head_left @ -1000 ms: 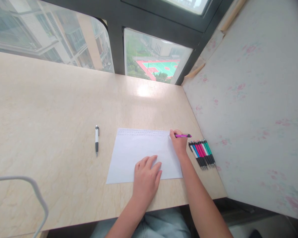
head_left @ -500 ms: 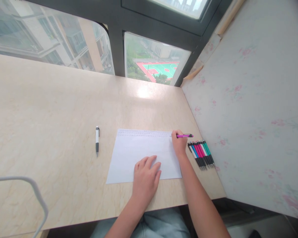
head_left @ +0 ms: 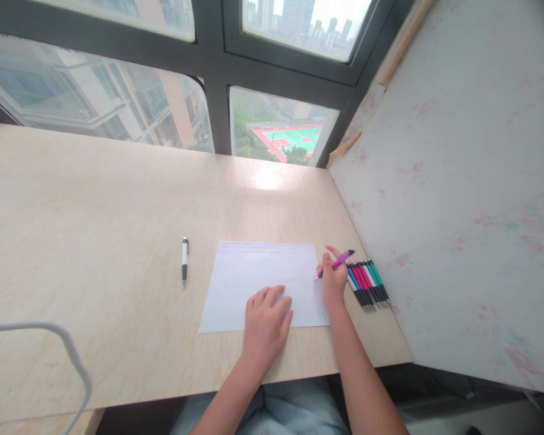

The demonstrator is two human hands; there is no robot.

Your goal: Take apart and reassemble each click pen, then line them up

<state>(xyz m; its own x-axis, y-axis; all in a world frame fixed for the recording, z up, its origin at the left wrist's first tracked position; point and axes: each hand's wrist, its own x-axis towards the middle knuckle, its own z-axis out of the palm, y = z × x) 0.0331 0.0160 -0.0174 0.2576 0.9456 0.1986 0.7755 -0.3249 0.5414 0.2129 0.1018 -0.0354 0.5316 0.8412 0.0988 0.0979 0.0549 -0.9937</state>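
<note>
A white sheet of paper lies on the table, with rows of small handwriting along its top edge. My left hand rests flat on the sheet's lower part, fingers spread. At the sheet's right edge, my right hand holds a purple pen between thumb and fingers, its index finger lifted. The pen slants, with its tip down to the left over the paper; whether the tip touches I cannot tell. Just right of that hand lies a row of several pens in white, blue, pink and green, all with dark grips.
A white and black pen lies alone left of the sheet. A pale cable curves over the table's left front. The marbled table meets a floral-papered wall on the right and a dark-framed window behind.
My right hand has come down from the written lines and turned, its index finger now raised off the purple pen. My left hand stays put. The camera view has tilted up slightly.
</note>
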